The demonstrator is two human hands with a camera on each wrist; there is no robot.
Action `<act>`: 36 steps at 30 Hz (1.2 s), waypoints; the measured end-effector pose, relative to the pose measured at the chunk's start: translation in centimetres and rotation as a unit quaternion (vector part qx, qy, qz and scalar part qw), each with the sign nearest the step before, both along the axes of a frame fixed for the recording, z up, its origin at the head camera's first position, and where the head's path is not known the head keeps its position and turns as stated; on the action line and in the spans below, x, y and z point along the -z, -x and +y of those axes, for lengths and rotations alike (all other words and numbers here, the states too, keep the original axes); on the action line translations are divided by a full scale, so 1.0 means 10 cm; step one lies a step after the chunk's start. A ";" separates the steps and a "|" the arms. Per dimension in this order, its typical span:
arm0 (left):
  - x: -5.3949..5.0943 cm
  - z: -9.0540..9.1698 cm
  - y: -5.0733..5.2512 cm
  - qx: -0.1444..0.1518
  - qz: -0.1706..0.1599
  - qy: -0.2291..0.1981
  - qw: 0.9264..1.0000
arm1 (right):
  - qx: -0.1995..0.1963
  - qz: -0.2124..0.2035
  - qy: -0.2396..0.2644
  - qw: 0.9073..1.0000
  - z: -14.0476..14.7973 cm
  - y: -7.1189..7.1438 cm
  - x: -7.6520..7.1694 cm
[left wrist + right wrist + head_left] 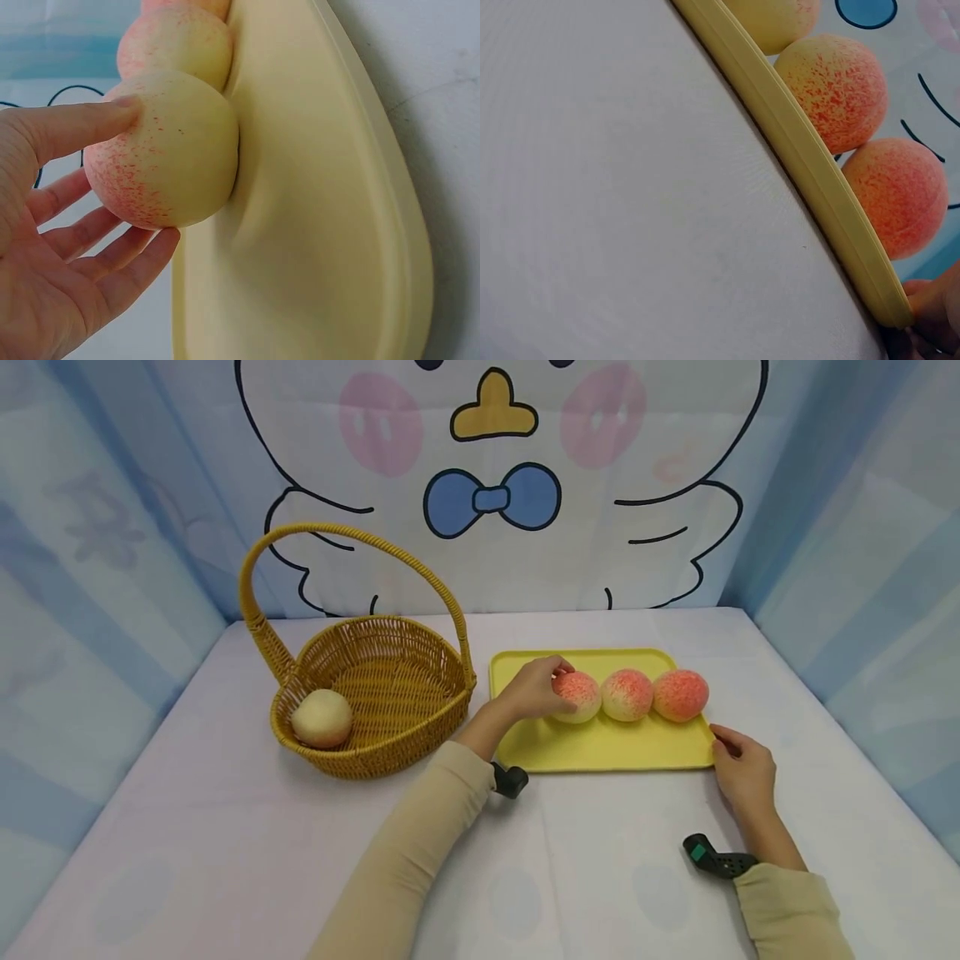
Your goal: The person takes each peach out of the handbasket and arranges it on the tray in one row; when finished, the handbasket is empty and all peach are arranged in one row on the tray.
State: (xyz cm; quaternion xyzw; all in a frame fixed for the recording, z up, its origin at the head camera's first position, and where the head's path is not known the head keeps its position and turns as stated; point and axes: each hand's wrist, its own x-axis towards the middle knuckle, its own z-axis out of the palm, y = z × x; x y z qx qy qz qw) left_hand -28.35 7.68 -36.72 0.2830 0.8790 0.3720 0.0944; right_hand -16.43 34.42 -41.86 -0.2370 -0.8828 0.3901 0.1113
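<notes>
Three pink-and-cream peaches sit in a row on a yellow tray (600, 752). My left hand (534, 687) holds the leftmost peach (577, 697), thumb on one side and fingers round the other in the left wrist view, where this peach (172, 157) still rests against the tray. The middle peach (627, 695) and the right peach (681, 696) stand close beside it. At the tray's front right corner, my right hand (746, 772) pinches the rim; in the right wrist view only part of that hand (937, 311) shows at the edge.
Left of the tray stands a brown wicker basket (405, 752) with a tall arched handle (360, 533). One pale peach (322, 718) lies inside at its left. A white cloth (225, 860) covers the table, and a printed curtain (495, 568) hangs behind.
</notes>
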 end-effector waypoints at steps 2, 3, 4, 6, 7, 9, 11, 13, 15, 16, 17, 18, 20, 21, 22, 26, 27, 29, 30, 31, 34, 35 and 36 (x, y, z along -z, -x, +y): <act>-0.01 -0.01 0.00 -0.001 0.000 0.003 1.000 | -0.001 -0.002 0.001 1.000 0.00 0.02 0.00; -0.02 -0.01 0.00 -0.001 0.000 0.005 1.000 | -0.002 -0.003 0.003 1.000 0.00 0.02 -0.01; -0.02 -0.01 0.01 0.001 0.000 0.009 1.000 | -0.003 -0.004 0.004 1.000 0.00 0.03 -0.01; -0.04 -0.02 0.00 0.004 0.005 0.020 1.000 | -0.003 -0.008 0.003 1.000 0.01 0.04 -0.02; -0.04 -0.03 0.00 0.003 0.005 0.024 1.000 | -0.003 -0.008 0.003 1.000 0.01 0.04 -0.02; -0.06 -0.04 -0.03 0.002 0.008 0.026 1.000 | -0.003 -0.010 0.001 1.000 0.02 0.04 -0.03; -0.09 -0.08 -0.06 -0.001 0.016 0.029 0.999 | -0.002 -0.014 0.002 1.000 0.03 0.04 -0.03; -0.13 -0.15 -0.11 -0.001 0.021 0.023 1.000 | -0.001 -0.015 0.004 1.000 0.04 0.03 -0.03; -0.18 -0.24 -0.16 0.006 0.034 0.018 0.999 | 0.000 -0.022 0.005 1.000 0.05 0.02 -0.02; -0.22 -0.30 -0.19 0.010 0.039 0.016 0.999 | 0.001 -0.023 0.005 1.000 0.05 0.01 -0.02; -0.25 -0.36 -0.21 0.016 0.044 0.012 0.999 | 0.002 -0.023 0.005 1.000 0.05 0.01 -0.02; -0.27 -0.41 -0.24 0.022 0.048 0.008 0.999 | 0.002 -0.024 0.005 1.000 0.06 0.01 -0.01; -0.33 -0.52 -0.28 0.031 0.058 -0.001 0.998 | 0.003 -0.026 0.004 1.000 0.07 0.00 0.00; -0.36 -0.58 -0.30 0.036 0.059 -0.009 0.998 | 0.002 -0.024 0.004 1.000 0.08 0.00 0.00; -0.38 -0.62 -0.32 0.039 0.061 -0.014 0.997 | 0.004 -0.026 0.004 1.000 0.08 0.00 0.00; -0.48 -0.80 -0.40 0.039 0.054 -0.033 0.997 | 0.007 -0.030 0.003 1.000 0.08 0.00 0.02; -0.51 -0.84 -0.43 0.037 0.051 -0.036 0.997 | 0.006 -0.030 0.003 1.000 0.08 0.00 0.02; -0.55 -0.93 -0.47 0.032 0.051 -0.037 0.997 | 0.005 -0.027 0.001 1.000 0.06 0.01 0.02; -0.58 -0.99 -0.49 0.030 0.054 -0.037 0.997 | 0.003 -0.025 0.001 1.000 0.05 0.01 0.02; -0.60 -1.05 -0.51 0.028 0.058 -0.035 0.997 | 0.002 -0.021 0.001 1.000 0.05 0.01 0.03; -0.65 -1.22 -0.55 0.025 0.069 -0.035 0.997 | 0.001 -0.017 -0.004 1.000 0.03 0.02 0.02; -0.67 -1.28 -0.56 0.025 0.076 -0.033 0.996 | 0.000 -0.017 -0.005 1.000 0.03 0.02 0.01; -0.69 -1.33 -0.57 0.026 0.080 -0.031 0.996 | -0.001 -0.017 -0.007 1.000 0.03 0.02 0.01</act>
